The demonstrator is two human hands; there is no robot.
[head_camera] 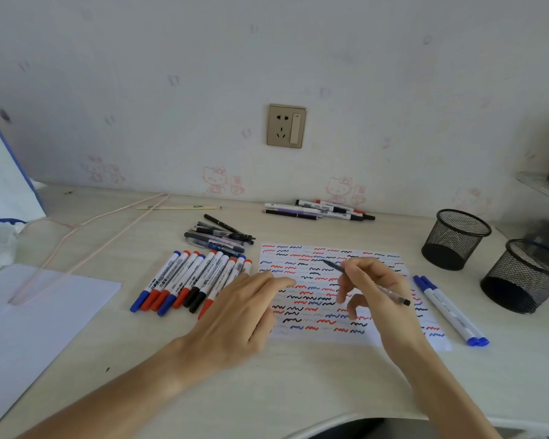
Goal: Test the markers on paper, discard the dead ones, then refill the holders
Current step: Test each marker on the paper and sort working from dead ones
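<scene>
Right hand: the right hand (373,288) hovers over the middle of the test sheet, thumb and forefinger pinching a thin pen (366,282). The pen slants, its dark tip pointing up and left just above the paper, its back end sticking out to the right past the knuckles. The other fingers curl loosely under.

Left hand: the left hand (246,315) lies palm down with fingers straight and relaxed, holding nothing. Its fingertips reach the sheet's left edge; whether they touch it cannot be told. It covers the near ends of some markers.

Test sheet: white paper (301,258) covered in rows of red, blue and black squiggles.

Marker row: whiteboard markers (184,282) with blue, red and black caps lie side by side, left of the sheet.

Pen pile: dark pens (219,237) heaped behind the marker row.

Far pens: another cluster (317,210) near the wall.

Blue markers: two (449,310) lie together just right of the sheet.

Holders: two black mesh cups (455,239) (522,275) stand at the right, nothing visible in them.

Left side: a blank white sheet (38,318) with a pale wire hanger (86,239) resting partly on it.

Surface and room: a pale wood-grain desk (298,384) against a light wall with a wall socket (286,126).
</scene>
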